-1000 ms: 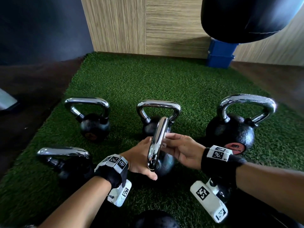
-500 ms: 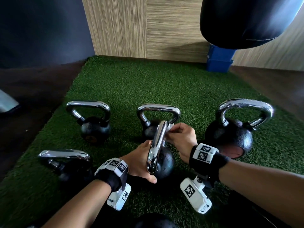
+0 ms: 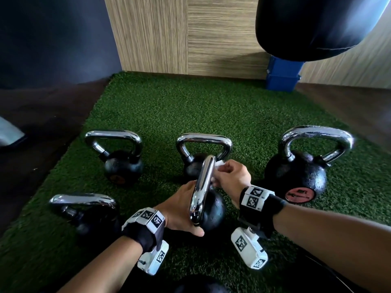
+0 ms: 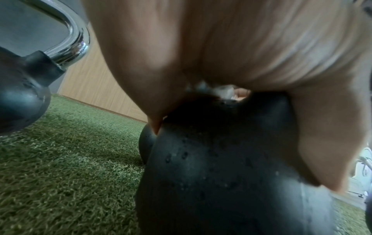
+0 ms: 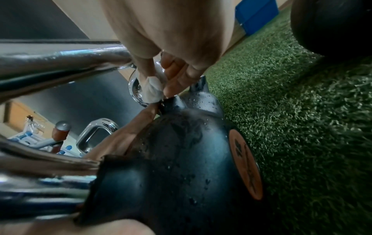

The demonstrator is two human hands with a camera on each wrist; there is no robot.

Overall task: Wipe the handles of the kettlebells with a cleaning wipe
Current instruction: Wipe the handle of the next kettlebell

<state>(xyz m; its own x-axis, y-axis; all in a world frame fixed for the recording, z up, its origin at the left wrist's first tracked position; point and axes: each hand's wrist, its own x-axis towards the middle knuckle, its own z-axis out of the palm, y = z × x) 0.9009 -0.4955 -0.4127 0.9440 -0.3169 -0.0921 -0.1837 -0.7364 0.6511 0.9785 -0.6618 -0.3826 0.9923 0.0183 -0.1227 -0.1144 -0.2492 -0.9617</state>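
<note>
You are wiping the near kettlebell (image 3: 208,210): your right hand (image 3: 231,176) pinches the wipe (image 5: 153,89) on its handle (image 3: 202,187), and your left hand (image 3: 182,208), fingers relaxed, steadies the ball. Next, I think, slide the wipe along the handle.

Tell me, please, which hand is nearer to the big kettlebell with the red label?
Right. The right hand wipes the centre handle, beside the big kettlebell; the left hand is beyond that handle.
</note>
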